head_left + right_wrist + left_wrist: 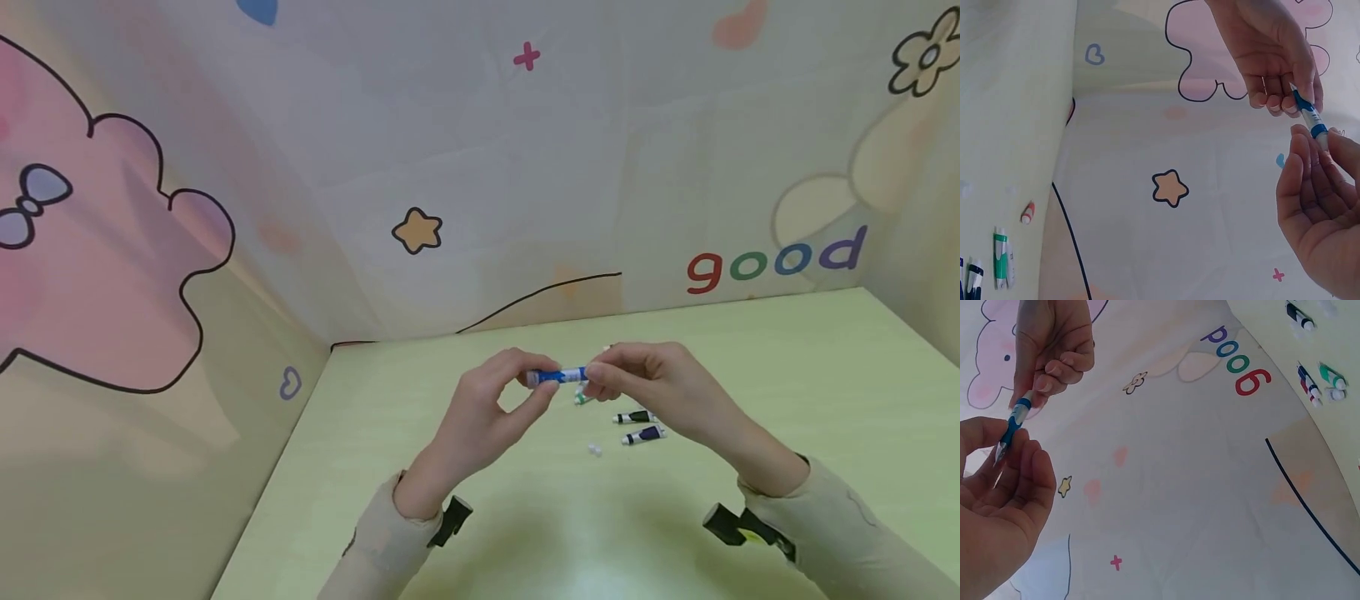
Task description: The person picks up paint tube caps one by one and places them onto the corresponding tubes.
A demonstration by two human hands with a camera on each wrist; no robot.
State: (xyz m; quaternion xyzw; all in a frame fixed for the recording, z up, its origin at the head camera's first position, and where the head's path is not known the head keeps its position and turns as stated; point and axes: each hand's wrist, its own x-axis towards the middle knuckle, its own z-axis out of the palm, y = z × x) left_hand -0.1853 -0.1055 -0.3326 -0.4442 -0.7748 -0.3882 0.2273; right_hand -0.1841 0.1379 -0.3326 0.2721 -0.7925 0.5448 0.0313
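Pinching one blue tube (567, 376): left hand (487, 408), right hand (667, 387) | perhaps two white bits (595, 450)

Table (810, 375): lt. grn top, far edge meets back wall.
Back wall (600, 167): pale, w/ printed pics.
"good" (777, 260): low R on back wall; red, grn, blue, purple letters.
Star (417, 231): orange, blk outline, L of "good".
Plus (527, 56): pink, above & R of star.
Flower (930, 57): top R, blk outline.
L wall (97, 467): big pink figure (112, 300) w/ pale blue bow (30, 205); purple heart outline (290, 383) nr table edge.
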